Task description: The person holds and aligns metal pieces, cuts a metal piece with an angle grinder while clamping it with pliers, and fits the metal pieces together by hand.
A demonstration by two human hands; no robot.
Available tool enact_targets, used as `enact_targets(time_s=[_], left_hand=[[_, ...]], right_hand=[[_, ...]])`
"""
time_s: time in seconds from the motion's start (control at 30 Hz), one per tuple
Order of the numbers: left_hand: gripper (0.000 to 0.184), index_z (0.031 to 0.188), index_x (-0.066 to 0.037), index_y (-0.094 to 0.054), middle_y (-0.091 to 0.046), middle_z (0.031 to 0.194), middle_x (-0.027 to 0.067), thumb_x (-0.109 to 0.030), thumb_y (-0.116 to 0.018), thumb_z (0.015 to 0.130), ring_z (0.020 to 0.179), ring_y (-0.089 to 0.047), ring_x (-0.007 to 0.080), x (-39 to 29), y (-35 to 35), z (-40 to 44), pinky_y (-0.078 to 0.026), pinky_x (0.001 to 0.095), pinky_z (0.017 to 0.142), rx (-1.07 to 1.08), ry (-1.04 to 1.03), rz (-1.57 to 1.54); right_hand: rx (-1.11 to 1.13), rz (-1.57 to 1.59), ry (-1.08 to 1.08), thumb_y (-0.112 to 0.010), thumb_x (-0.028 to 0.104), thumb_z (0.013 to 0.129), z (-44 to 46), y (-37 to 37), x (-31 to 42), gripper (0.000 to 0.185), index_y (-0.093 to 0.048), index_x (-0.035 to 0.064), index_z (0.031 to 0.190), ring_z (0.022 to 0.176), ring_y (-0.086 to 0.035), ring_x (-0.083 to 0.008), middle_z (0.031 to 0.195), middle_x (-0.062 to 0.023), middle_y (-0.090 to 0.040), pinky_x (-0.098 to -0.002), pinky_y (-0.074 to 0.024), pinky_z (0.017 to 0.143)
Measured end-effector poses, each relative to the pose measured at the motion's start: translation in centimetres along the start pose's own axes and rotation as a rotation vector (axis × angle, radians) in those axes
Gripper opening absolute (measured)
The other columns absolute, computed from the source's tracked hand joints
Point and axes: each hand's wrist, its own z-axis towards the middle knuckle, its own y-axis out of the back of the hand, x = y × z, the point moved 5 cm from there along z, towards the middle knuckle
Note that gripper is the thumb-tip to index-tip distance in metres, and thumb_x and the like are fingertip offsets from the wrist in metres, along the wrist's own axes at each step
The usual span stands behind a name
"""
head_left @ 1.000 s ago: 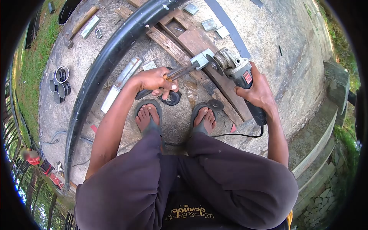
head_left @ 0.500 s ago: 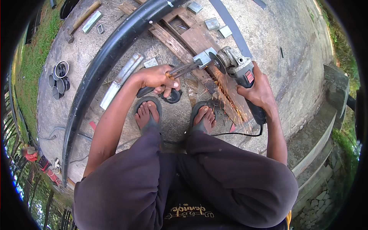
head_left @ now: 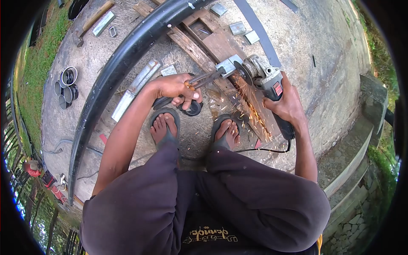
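My right hand [head_left: 289, 100] is wrapped round the body of an angle grinder [head_left: 268, 83]. Its cutting disc [head_left: 243, 73] touches a short galvanized metal tube [head_left: 228, 64], and orange sparks [head_left: 250, 106] stream down from the contact toward my right foot. My left hand [head_left: 180, 89] is closed on long-jawed pliers [head_left: 206, 78], whose jaw tips grip the tube's near end. Beneath the tube lies a worn wooden board [head_left: 223, 44]. Just below my left hand is a round black object [head_left: 193, 108], partly covered by the fingers.
A thick black pipe [head_left: 114, 59] curves along the left side. Metal tube lengths [head_left: 138, 85] and cut pieces [head_left: 237, 28] lie on the concrete. A hammer [head_left: 95, 19] and black rings [head_left: 68, 77] sit at left. The grinder's cord [head_left: 263, 149] runs by my sandalled feet.
The spark stream has grown denser and brighter. The grinder, pliers and tube have barely shifted, and both hands keep their grips.
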Motion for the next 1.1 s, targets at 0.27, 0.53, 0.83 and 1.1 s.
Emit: enact_targets(time_s=[0.27, 0.53, 0.83, 1.1], left_hand=[[0.030, 0.105, 0.004, -0.068, -0.068, 0.064, 0.0129, -0.024, -0.072, 0.092, 0.041, -0.047, 0.0066, 0.0, -0.1, -0.1, -0.036, 0.0223, 0.040, 0.016, 0.003, -0.038], [0.029, 0.107, 0.006, -0.068, -0.067, 0.064, 0.0138, -0.018, -0.073, 0.091, 0.040, -0.047, 0.0072, 0.4, -0.1, 0.3, -0.036, 0.0230, 0.039, 0.077, -0.015, -0.109], [0.031, 0.107, 0.009, -0.067, -0.067, 0.064, 0.0145, -0.017, -0.073, 0.090, 0.040, -0.048, 0.0074, 0.5, -0.3, 0.5, -0.035, 0.0220, 0.038, 0.094, -0.032, -0.140], [0.029, 0.108, 0.006, -0.068, -0.068, 0.064, 0.0130, -0.017, -0.072, 0.091, 0.045, -0.051, 0.0074, 0.4, -0.4, 0.4, -0.039, 0.0251, 0.043, 0.101, -0.012, -0.127]], right_hand=[[-0.007, 0.018, -0.020, -0.076, 0.016, 0.069, -0.1, -0.2, -0.3, 0.087, -0.044, -0.0019, 0.147, 0.092, -0.071, -0.0348, 0.104, -0.0249, -0.073, -0.0422, -0.0546, 0.089], [-0.036, -0.012, 0.009, -0.075, 0.016, 0.069, 0.1, -0.4, -0.7, 0.084, -0.044, -0.0023, 0.145, 0.092, -0.071, -0.0368, 0.102, -0.0254, -0.072, -0.0433, -0.0543, 0.087], [0.002, 0.002, -0.010, -0.077, 0.022, 0.066, -0.1, -0.2, -0.2, 0.097, -0.038, -0.0125, 0.147, 0.096, -0.071, -0.0460, 0.101, -0.0341, -0.070, -0.0460, -0.0548, 0.090], [-0.019, 0.020, -0.024, -0.077, 0.017, 0.067, -0.9, -0.3, -1.3, 0.083, -0.046, -0.0057, 0.141, 0.092, -0.072, -0.0375, 0.100, -0.0262, -0.072, -0.0431, -0.0545, 0.088]])
